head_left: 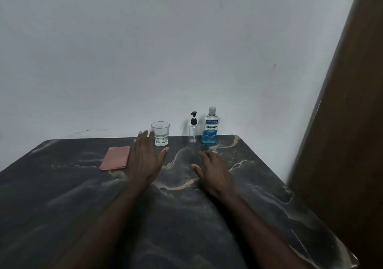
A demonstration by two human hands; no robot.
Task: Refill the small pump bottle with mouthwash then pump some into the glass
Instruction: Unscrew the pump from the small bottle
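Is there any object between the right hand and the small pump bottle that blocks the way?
Nothing visible does. The right hand lies open over the dark table, and only bare tabletop separates it from the small pump bottle. The mouthwash bottle stands beside it, to the right, not in front.

A dark marbled tabletop (259,196) with pale pinkish veins filled the lower half of the frame, its far edge running across the middle. A folded pinkish cloth (115,158) lay flat on it, left of centre and near that far edge. Behind the tabletop a plain pale grey wall (165,51) took up the whole upper part of the frame. A thin wire or crack (89,131) showed low on the wall at left of centre. A brown wooden panel (348,123) rose slanted along the right edge.
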